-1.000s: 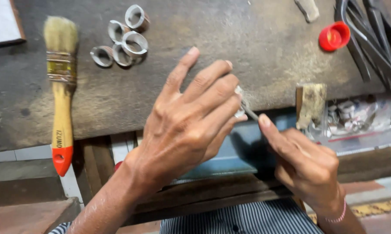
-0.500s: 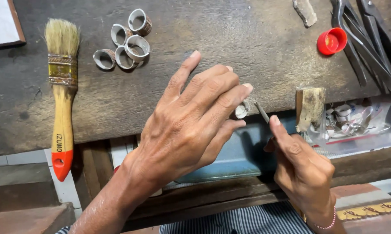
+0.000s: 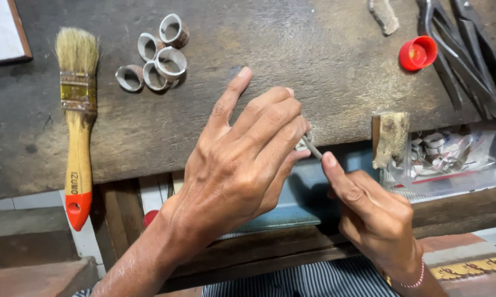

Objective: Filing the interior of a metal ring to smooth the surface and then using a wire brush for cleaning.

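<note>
A small ring (image 3: 304, 140) is pinched in the left hand (image 3: 242, 159) at the bench (image 3: 292, 60) edge. A thin file (image 3: 314, 149) is gripped by the right hand (image 3: 369, 209), its tip laid against the ring.

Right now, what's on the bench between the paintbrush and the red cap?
In the head view, a cluster of metal rings lies between the paintbrush and the red cap; past them the dark worn bench is bare.
</note>
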